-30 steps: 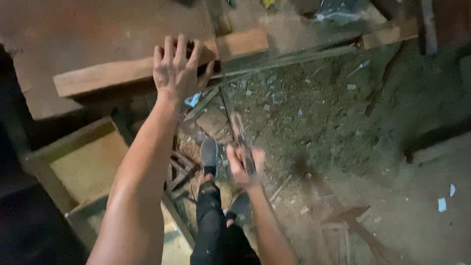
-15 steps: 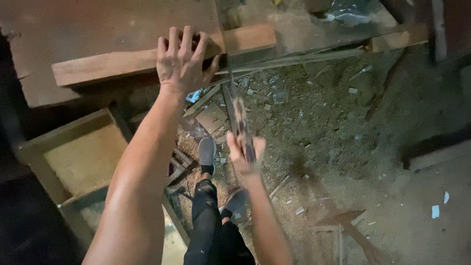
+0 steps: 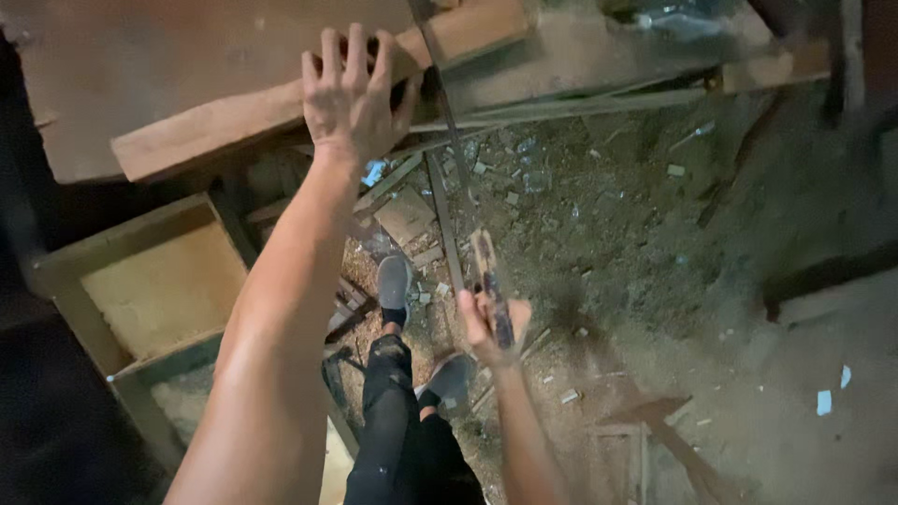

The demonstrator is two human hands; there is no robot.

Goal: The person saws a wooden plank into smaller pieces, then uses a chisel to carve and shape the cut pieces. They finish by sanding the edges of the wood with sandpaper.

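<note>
Head view: left hand (image 3: 351,93) steadies plank (image 3: 224,126), right hand (image 3: 488,323) grips saw (image 3: 449,140)

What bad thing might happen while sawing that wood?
The left hand presses on the plank right beside the saw, so a slip might cut the fingers. The right hand holds the handle low above the shoes. Scraps litter the floor, so tripping seems possible.

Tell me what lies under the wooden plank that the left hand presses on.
The left hand covers part of the wooden plank. Under it sits a broad brown board; below its free edge lie thin wood strips and a debris-strewn floor. The board's underside is hidden.
</note>
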